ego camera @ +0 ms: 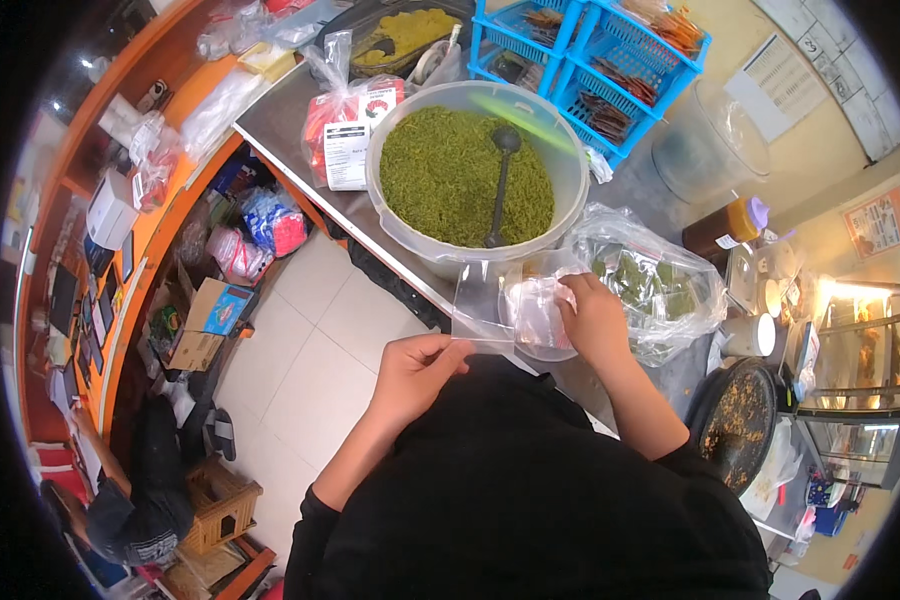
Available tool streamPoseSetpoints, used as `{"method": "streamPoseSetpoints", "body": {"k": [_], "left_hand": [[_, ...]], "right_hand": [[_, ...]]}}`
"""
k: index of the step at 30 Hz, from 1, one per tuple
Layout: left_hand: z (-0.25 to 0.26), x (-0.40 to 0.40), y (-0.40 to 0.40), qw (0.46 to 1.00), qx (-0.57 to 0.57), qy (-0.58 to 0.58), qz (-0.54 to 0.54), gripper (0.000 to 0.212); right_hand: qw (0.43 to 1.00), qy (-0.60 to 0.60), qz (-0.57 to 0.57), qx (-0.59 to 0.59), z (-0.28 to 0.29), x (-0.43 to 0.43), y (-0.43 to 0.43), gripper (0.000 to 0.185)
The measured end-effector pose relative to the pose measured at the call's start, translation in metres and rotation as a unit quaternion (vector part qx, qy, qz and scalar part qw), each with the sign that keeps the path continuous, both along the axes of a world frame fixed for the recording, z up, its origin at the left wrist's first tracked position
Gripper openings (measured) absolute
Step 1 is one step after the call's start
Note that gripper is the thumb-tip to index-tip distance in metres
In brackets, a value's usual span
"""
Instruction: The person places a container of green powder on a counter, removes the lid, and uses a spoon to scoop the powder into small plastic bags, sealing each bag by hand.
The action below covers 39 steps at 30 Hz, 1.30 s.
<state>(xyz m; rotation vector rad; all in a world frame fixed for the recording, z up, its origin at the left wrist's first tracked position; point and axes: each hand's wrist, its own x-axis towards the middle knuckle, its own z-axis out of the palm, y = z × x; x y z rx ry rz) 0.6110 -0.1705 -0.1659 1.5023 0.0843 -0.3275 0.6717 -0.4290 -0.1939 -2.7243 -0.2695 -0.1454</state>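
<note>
My left hand [420, 371] pinches the edge of a clear plastic bag [484, 304] between thumb and fingers. At the right, my right hand [596, 315] has its fingers on a stack of clear plastic bags [541, 311] in a round clear container [559, 351]. Just beyond stands a large translucent tub [476, 259] of shredded green herb or leaf [442, 180]. A black long-handled scoop [502, 187] rests on the green material, its bowl towards the far side. Right of my right hand lies a big clear bag [660, 289] with green contents.
Blue plastic baskets [607, 75] hold small packets behind the tub. A labelled bag of red goods [345, 142] stands left of it. A black round tray [735, 424] is at the right. A person in dark clothes [139, 495] sits at the lower left, beside an orange counter [172, 195].
</note>
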Motion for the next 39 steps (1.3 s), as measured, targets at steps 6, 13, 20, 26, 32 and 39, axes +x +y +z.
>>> {"method": "streamPoseSetpoints", "body": {"k": [6, 13, 20, 26, 32, 39], "left_hand": [[0.004, -0.003, 0.004, 0.999, 0.031, -0.028, 0.016, 0.021], [0.004, -0.008, 0.008, 0.996, 0.049, -0.072, 0.003, 0.018], [0.017, -0.006, 0.005, 0.959, 0.245, -0.142, -0.011, 0.018], [0.001, -0.017, 0.018, 0.965, 0.215, -0.154, -0.002, 0.018], [0.003, -0.017, 0.024, 0.966, 0.142, -0.213, -0.029, 0.023], [-0.007, -0.029, 0.028, 0.958, 0.177, -0.227, 0.012, 0.018]], "right_hand": [[0.939, 0.000, 0.202, 0.278, 0.050, -0.021, 0.046, 0.015], [0.904, 0.136, 0.257, 0.314, 0.057, -0.035, 0.079, 0.011], [0.918, 0.163, 0.215, 0.291, 0.062, -0.030, 0.083, 0.012], [0.918, 0.163, 0.195, 0.303, 0.054, -0.033, 0.099, 0.016], [0.868, 0.299, 0.075, 0.390, 0.058, -0.042, 0.101, 0.012], [0.924, 0.186, 0.193, 0.272, 0.029, -0.030, 0.104, 0.008]]}}
